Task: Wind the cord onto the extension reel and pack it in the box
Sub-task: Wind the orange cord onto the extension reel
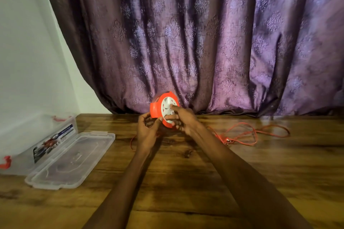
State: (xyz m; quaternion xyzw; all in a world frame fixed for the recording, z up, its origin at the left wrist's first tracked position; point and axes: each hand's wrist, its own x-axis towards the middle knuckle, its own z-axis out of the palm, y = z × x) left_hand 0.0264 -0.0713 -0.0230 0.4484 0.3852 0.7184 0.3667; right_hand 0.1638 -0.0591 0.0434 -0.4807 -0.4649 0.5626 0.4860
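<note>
Both hands grip the reel [163,109]: left hand [148,132] its rim, right hand [183,119] its face. Loose cord [249,133] beyond the right hand could snag while winding.

dim warm indoor light; soft shadows cast under forearms on wooden table [186,182]. faint glare on table near curtain [204,42]. motion blur throughout; wide-angle bending seen at edges.

Home room, purple curtain [204,42], wooden floor [186,182]
</note>
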